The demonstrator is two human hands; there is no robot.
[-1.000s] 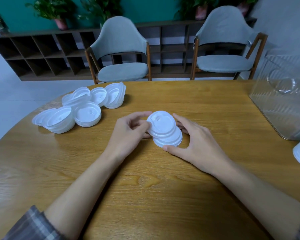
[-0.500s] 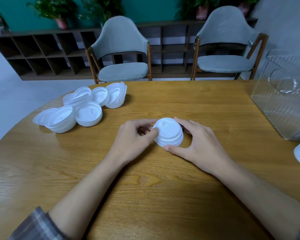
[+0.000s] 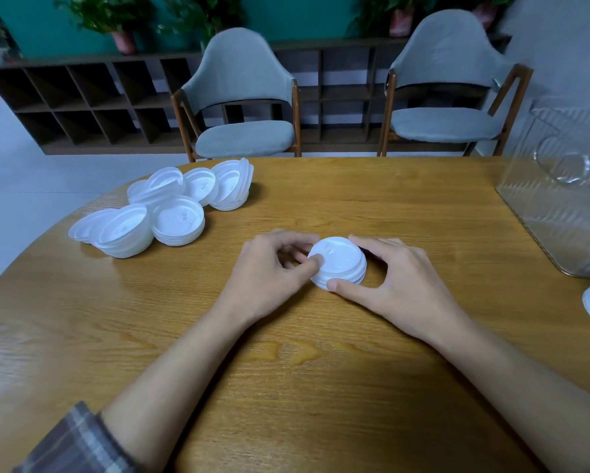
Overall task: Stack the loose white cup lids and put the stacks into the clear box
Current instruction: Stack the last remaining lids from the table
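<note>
Stack: we see a small stack of white lids (image 3: pixel 339 261) resting on the worktop (image 3: pixel 320 370), between our two hands.
Left hand: our left hand (image 3: pixel 269 268) takes the stack at its left side, with the thumb on the top lid; this grip is closed on the stack.
Right hand: our right hand (image 3: pixel 399 285) curls around the right side, thumb at the near rim; this grip also holds the stack.
Loose lids: the loose lids (image 3: pixel 170 209) lie in a heap at the far left, well apart.
Clear box: the clear box (image 3: pixel 559 206) stands at the right edge of the worktop, apart from the stack.
</note>
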